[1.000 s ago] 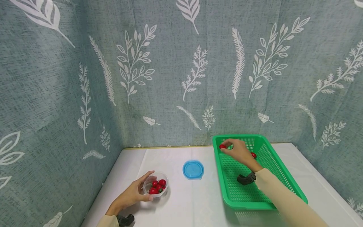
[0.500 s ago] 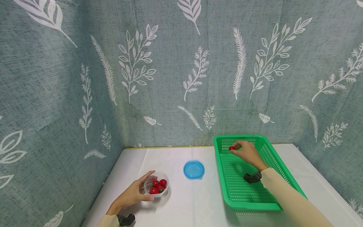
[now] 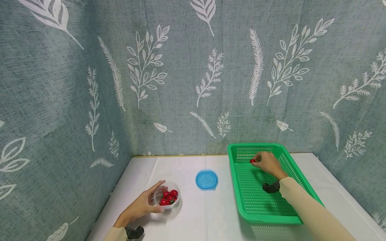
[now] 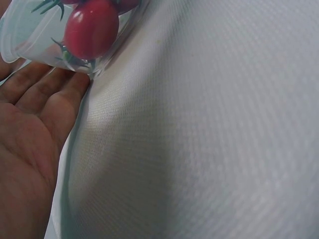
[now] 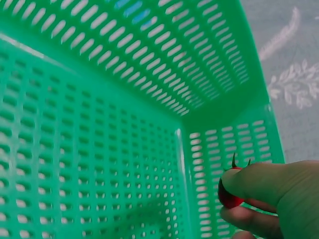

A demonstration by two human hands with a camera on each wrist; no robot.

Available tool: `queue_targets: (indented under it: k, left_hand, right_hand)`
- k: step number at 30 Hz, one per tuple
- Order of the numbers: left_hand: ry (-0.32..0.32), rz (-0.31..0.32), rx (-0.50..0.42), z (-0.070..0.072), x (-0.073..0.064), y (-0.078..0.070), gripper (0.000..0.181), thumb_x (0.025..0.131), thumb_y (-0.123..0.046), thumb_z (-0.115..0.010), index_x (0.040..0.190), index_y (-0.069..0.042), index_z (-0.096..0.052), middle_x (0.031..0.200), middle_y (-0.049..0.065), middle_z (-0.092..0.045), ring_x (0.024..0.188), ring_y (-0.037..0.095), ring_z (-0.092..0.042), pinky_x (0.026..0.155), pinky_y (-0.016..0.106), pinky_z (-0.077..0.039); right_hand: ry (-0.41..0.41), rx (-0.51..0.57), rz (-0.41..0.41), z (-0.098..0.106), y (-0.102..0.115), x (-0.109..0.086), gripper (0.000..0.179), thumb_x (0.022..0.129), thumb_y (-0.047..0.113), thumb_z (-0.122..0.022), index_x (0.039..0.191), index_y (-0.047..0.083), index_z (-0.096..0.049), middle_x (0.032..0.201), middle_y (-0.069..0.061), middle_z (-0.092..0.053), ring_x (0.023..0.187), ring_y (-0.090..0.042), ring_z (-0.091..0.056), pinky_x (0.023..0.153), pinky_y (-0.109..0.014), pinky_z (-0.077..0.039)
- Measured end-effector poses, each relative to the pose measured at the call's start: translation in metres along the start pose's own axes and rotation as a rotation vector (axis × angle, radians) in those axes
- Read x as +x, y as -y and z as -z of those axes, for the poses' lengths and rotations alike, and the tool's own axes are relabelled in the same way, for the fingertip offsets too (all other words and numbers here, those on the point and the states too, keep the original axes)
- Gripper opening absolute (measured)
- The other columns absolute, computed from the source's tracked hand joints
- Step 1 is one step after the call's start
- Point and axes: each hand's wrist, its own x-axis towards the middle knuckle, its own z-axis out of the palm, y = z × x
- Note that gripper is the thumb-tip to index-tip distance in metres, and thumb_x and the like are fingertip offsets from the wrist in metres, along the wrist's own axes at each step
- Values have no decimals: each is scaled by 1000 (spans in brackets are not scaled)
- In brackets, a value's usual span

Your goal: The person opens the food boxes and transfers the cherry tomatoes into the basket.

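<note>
In the head view my right hand (image 3: 269,164) is inside the green basket (image 3: 241,214), near its far end, and pinches a red cherry tomato (image 3: 252,161). The right wrist view shows this cherry tomato (image 5: 230,195) between thumb and fingers, its green stem end up. My left hand (image 3: 144,203) holds a clear round plastic tub (image 3: 156,192) on the table, thumb at the near side and fingers at the far side. Several cherry tomatoes (image 3: 169,197) lie in the tub. In the left wrist view the fingers touch the tub's wall (image 4: 30,40).
A blue lid (image 3: 206,180) lies flat on the white-covered table (image 3: 193,214), between tub and basket. Patterned grey-green cloth (image 3: 181,83) hangs behind and at the sides. The basket's perforated walls rise around my right hand.
My right hand has moved right and a little lower within the basket, carrying the cherry tomato. A second tomato seen near it one second ago is now out of sight. My left hand stays put.
</note>
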Motion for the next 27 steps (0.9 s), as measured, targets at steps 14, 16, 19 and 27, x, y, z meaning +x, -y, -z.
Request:
queue_targets:
  k: [14,16,19,27]
  left_hand:
    - [-3,3,-15,0,1,-1,99,89,-12,-83,165,-13,-20,159,18,-41,150,40,-28,101,22,-43]
    - [-5,5,-16,0,1,-1,99,89,-12,-83,165,-13,-20,159,18,-41,150,39,-29,101,22,-44]
    - [-4,4,-17,0,1,-2,100,89,-12,-83,165,-13,-19,159,18,-41,150,39,-29,101,22,-43]
    - [0,7,-15,0,1,-2,102,88,-13,-84,166,-11,-18,160,19,-40,151,40,-26,102,20,-43]
  right_hand:
    - [65,-93,-93,0,-13,-1,25,90,17,-79,105,-3,-75,101,-20,-72,70,-22,-62,56,-39,-49]
    - [73,-97,-92,0,-12,-2,27,90,16,-79,108,-4,-74,104,-22,-72,72,-24,-64,58,-40,-51]
    - [78,-99,-96,0,-12,-2,28,91,15,-78,111,-5,-73,106,-23,-71,74,-26,-65,58,-41,-52]
    - [25,-65,-66,0,-3,2,28,92,15,-76,113,-3,-74,104,-21,-73,72,-22,-66,56,-38,-50]
